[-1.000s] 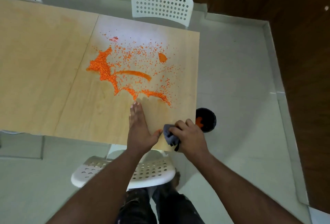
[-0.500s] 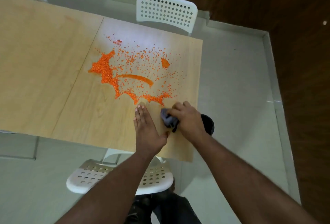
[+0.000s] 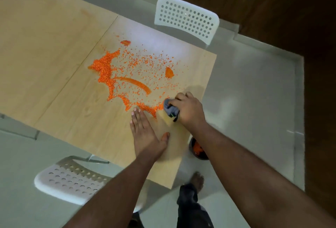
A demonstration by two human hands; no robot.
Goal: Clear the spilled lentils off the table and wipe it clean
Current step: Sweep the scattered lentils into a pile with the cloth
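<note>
Orange lentils (image 3: pixel 109 71) lie spilled across the right part of the light wooden table (image 3: pixel 54 49), with thick ridges and many scattered grains. My right hand (image 3: pixel 189 109) grips a bunched grey cloth (image 3: pixel 170 109) and presses it on the table at the lower right end of the lentil ridge. My left hand (image 3: pixel 145 133) lies flat on the table, fingers straight, its fingertips touching the near edge of the lentils.
A black bowl (image 3: pixel 198 149) holding orange lentils sits on the floor below the table's right edge, partly hidden by my right forearm. One white perforated chair (image 3: pixel 187 18) stands at the far side, another (image 3: pixel 69 178) at the near side. My foot (image 3: pixel 196 180) is on the grey floor.
My right hand has carried the cloth from the table's near edge forward to the lower end of the lentil ridge. My left hand stays flat at the lentils' near edge.
</note>
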